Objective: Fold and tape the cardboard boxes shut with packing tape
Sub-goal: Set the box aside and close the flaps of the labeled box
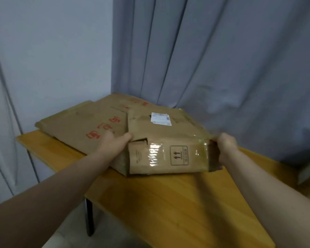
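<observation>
**A:** Where is the small box (161, 138)?

**B:** At the far side of the wooden counter (168, 203). It lies partly over a bigger flattened carton (75, 126) with red print, right between the two hands.

**A:** And the grips?

**B:** The left grip (115, 141) is curled round the box's left edge, with the thumb on top beside a notch in the cardboard. The right grip (225, 149) is closed round the crumpled right end. Both are holding cardboard, and neither is spread.

**A:** How does the box lie?

**B:** It is mostly collapsed. The top panel carries a white label (160, 119) and slopes away. The near panel faces the camera and shows an arrow mark (179, 155) and strips of shiny clear tape (155, 154). Its lower edge meets the counter.

**A:** Is anything inside?

**B:** I cannot tell, because the inside is hidden. The carton beneath lies flat, and its far end reaches the corner.

**A:** What is behind?

**B:** A grey curtain (222, 59) hangs just behind the cartons, with a pale wall (52, 51) to its left.
</observation>
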A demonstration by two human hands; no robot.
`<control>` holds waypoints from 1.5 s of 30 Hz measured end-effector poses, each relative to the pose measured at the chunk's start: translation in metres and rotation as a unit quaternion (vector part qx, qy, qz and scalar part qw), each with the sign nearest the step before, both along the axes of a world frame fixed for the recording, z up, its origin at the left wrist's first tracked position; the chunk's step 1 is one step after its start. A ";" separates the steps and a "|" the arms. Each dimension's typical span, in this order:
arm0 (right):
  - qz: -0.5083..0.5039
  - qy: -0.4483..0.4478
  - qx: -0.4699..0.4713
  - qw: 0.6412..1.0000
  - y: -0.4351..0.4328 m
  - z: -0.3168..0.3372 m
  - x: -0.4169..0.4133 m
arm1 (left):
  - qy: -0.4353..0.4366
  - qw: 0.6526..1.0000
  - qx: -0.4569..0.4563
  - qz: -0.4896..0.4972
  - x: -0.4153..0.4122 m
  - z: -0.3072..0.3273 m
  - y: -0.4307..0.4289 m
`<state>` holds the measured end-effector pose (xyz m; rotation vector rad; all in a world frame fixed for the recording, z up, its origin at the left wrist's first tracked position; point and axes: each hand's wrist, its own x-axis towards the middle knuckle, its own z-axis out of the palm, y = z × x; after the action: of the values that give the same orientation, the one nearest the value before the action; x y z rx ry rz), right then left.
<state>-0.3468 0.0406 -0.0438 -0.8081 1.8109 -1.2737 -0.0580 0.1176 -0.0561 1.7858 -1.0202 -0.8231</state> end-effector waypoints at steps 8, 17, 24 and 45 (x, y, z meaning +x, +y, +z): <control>0.161 0.261 0.071 0.949 0.080 -0.032 -0.047 | 0.130 0.977 0.114 -0.123 -0.066 -0.024 0.029; 0.344 0.243 0.033 0.906 0.121 -0.020 0.001 | 0.197 0.968 0.073 -0.134 -0.117 -0.014 0.043; 0.285 0.089 -0.049 0.953 0.131 0.093 0.023 | -0.002 0.971 -0.113 -0.212 -0.139 0.069 0.044; 0.208 0.308 -0.002 0.929 0.127 0.140 -0.062 | -0.408 0.781 -0.216 -0.421 -0.133 0.131 0.040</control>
<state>-0.4089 0.1676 0.0965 -1.6313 1.9441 -0.7888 -0.1910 0.1580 0.0752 1.2001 -2.4635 -0.1812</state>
